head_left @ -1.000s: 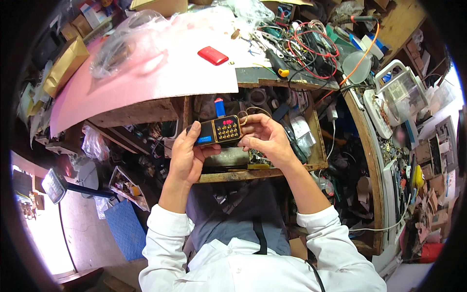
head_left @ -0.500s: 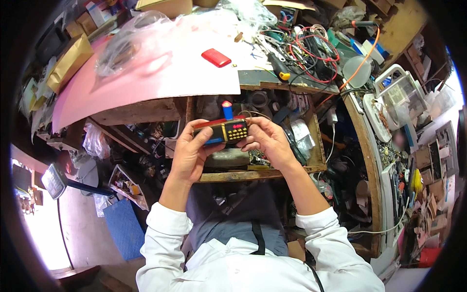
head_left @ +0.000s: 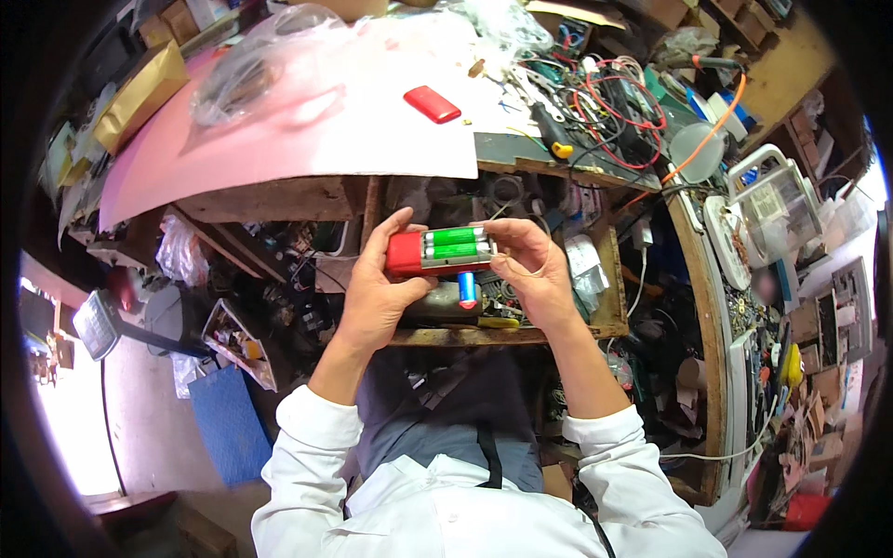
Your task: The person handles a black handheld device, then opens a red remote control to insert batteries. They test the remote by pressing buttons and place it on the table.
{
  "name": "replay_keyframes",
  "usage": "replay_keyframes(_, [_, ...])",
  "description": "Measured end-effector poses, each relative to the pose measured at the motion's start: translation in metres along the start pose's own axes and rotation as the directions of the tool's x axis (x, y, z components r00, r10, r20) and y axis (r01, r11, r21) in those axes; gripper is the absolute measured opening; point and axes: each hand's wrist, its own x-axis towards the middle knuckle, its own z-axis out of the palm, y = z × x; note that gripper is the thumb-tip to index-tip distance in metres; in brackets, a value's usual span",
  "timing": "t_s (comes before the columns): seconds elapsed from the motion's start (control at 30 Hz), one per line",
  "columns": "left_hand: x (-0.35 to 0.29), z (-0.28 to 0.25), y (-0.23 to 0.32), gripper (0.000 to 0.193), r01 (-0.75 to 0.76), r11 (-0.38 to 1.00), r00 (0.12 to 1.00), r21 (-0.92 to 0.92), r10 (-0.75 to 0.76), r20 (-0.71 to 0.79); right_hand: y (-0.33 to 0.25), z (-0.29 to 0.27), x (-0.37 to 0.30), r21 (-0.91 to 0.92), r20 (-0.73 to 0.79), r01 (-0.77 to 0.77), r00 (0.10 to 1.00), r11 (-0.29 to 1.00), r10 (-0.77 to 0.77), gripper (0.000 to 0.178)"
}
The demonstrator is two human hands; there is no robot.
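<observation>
Between my hands is a small red electronic device with a keypad, probably a pocket radio (head_left: 404, 254), its back facing up and its battery bay uncovered. Two green cylindrical batteries (head_left: 454, 250) lie side by side in the bay. A blue stick with a red end (head_left: 467, 291) juts from the device's near edge. My left hand (head_left: 372, 290) grips the red left end, thumb along the near side. Closed on the right end, my right hand (head_left: 538, 277) has its thumb and fingers by the batteries. A flat red cover-like piece (head_left: 433, 104) lies on the bench beyond.
Below the device sits an open, cluttered wooden drawer (head_left: 595, 328). A pink-white sheet (head_left: 326, 153) covers the bench's left part, with a clear plastic bag (head_left: 237, 88) on it. Tangled wires (head_left: 614, 112) and a black-and-yellow screwdriver (head_left: 551, 132) are at the right.
The device has been turned over: its keypad and lit display no longer show, and the batteries do. The blue stick now points toward me instead of away.
</observation>
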Motion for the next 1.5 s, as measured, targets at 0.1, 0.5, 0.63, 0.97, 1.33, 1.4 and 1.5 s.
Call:
replay_keyframes(0.1, [0.0010, 0.0013, -0.0050, 0.081, -0.014, 1.000, 1.000, -0.017, 0.013, -0.023, -0.0047, -0.0010, -0.0027, -0.005, 0.017, 0.023, 1.000, 1.000, -0.023, 0.047])
replay_keyframes(0.5, [-0.0021, -0.0037, -0.0003, 0.075, 0.051, 0.996, 0.998, -0.076, -0.052, -0.018, -0.0037, 0.0027, 0.0004, -0.019, 0.049, 0.028, 0.998, 0.999, -0.027, 0.051])
replay_keyframes(0.63, [0.0004, -0.0032, -0.0046, 0.075, 0.013, 1.000, 1.000, -0.028, -0.014, -0.013, -0.0027, 0.0014, -0.0001, -0.031, 0.043, 0.028, 0.999, 0.999, -0.027, 0.050])
replay_keyframes(0.97, [0.0001, -0.0041, -0.0010, 0.076, 0.071, 0.992, 0.997, -0.101, -0.072, -0.001, -0.0031, -0.0009, -0.0011, -0.038, 0.019, 0.007, 1.000, 0.999, -0.006, 0.051])
replay_keyframes(1.33, [0.0012, -0.0018, -0.0022, 0.076, 0.036, 0.996, 0.999, -0.086, -0.037, -0.005, -0.0055, -0.0018, -0.0010, 0.025, 0.041, 0.000, 0.999, 1.000, -0.001, 0.057])
replay_keyframes(1.4, [0.0011, -0.0038, -0.0027, 0.075, 0.030, 0.995, 0.999, -0.091, -0.031, -0.007, -0.0047, -0.0006, 0.0008, 0.023, 0.046, 0.000, 0.999, 1.000, -0.001, 0.058])
replay_keyframes(1.5, [0.0013, -0.0049, -0.0041, 0.076, 0.014, 0.999, 1.000, -0.032, -0.015, -0.020, -0.0028, -0.0011, -0.0011, 0.012, 0.015, -0.010, 1.000, 1.000, 0.010, 0.063])
